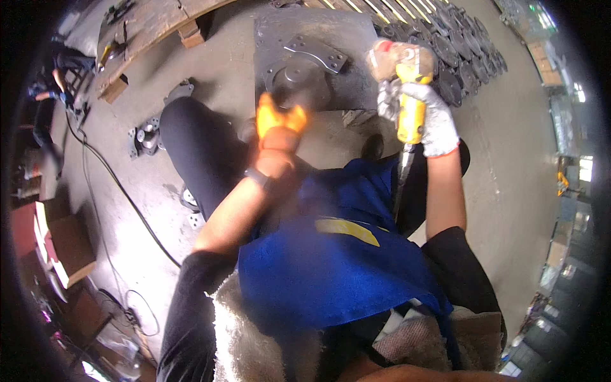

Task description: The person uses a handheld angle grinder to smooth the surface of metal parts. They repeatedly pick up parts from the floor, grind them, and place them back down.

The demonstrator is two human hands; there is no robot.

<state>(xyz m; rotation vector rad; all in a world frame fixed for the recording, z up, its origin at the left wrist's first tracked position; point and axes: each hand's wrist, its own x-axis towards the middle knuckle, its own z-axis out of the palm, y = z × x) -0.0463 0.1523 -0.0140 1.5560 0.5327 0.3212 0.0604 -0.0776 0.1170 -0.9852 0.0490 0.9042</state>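
My left hand (280,124), in an orange glove, is open with thumb and fingers apart. It is close to the near left edge of a dark metal casting (298,75) with a round hub and a drilled flange; whether it touches is unclear. The casting lies on a dark steel plate (356,95). My right hand (436,124), in a whitish glove, is closed around the yellow body of an angle grinder (412,114). The grinder's head points away from me, up and right of the casting, its front end blurred. Its dark cord (402,175) runs down toward my lap.
Rows of similar dark castings (455,51) lie at the far right. More metal parts (147,137) are on the floor by my left knee. A wooden pallet (149,35) stands far left. A black cable (121,191) crosses the left floor, and another person (57,83) works beyond it.
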